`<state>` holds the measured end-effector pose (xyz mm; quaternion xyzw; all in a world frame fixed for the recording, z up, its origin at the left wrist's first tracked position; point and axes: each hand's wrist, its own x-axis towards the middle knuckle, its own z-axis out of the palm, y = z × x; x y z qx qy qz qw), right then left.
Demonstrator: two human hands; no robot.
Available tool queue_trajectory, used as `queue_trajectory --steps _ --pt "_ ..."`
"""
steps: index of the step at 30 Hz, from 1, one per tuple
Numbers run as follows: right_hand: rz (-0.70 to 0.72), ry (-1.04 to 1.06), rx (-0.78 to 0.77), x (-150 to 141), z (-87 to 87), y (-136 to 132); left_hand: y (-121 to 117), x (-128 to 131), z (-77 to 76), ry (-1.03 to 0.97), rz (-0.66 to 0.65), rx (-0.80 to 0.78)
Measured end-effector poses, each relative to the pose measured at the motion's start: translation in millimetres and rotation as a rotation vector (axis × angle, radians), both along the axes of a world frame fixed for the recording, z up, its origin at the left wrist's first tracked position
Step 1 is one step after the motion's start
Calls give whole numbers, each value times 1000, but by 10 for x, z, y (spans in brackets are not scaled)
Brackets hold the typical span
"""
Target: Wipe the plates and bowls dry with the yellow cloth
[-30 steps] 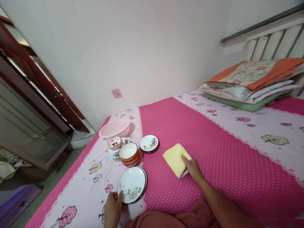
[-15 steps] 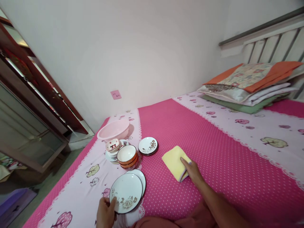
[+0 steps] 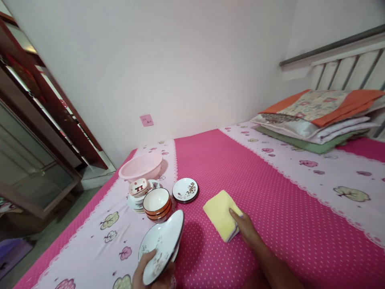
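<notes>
Tilted steeply, a white plate with a dark rim and brown flowers [image 3: 166,245] is gripped at its lower edge by my left hand [image 3: 150,269]. Beneath it, another plate [image 3: 147,237] lies on the bedsheet, partly covered. My right hand [image 3: 244,225] pinches a folded yellow cloth [image 3: 221,214] just to the right. Beyond the held plate stands a stack of orange-sided bowls [image 3: 157,202]. A small plate with brown flowers [image 3: 185,190] rests to the right of these bowls, with another dark rim showing under it.
A pink basin [image 3: 141,166] stands near the wall. In front of it, a small square bowl [image 3: 138,187] tops a pile of plates [image 3: 135,204]. Folded bedding [image 3: 315,116] is stacked by the headboard at right. The bed's left edge drops to the floor.
My left hand has lifted the upper plate and turned it up on a slant, uncovering more of the plate below. The right hand still holds the yellow cloth in about the same place.
</notes>
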<state>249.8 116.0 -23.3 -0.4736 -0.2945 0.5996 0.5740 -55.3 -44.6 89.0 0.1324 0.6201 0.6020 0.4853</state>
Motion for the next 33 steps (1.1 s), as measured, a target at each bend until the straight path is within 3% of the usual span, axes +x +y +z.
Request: queue_trajectory --steps 2,4,7,10,16,20,24,26,28,33 --pt "24 20 4 -3 38 -14 289 364 86 -363 -46 73" --pt "49 27 13 -8 71 -27 586 682 180 -500 -100 137" --pt "46 -7 9 -17 98 -24 965 1018 228 -785 -281 388" --pt "33 -39 -4 -20 128 -14 1241 1173 122 -971 -412 618" --pt "141 143 -57 7 308 -56 1504 1100 -254 -1054 -439 880" --pt "-26 127 -175 53 504 -125 1486 996 -409 -1075 -383 829" --pt "-262 -139 -73 115 828 -271 1454 925 -415 -1047 -187 679" --pt "-271 -194 -36 129 1033 -327 1450 896 -382 -1018 -80 577" --pt "-258 -382 25 118 1242 -326 1447 870 -347 -982 -2 502" --pt "-217 -475 140 -8 1680 -150 1432 826 -331 -875 53 485"
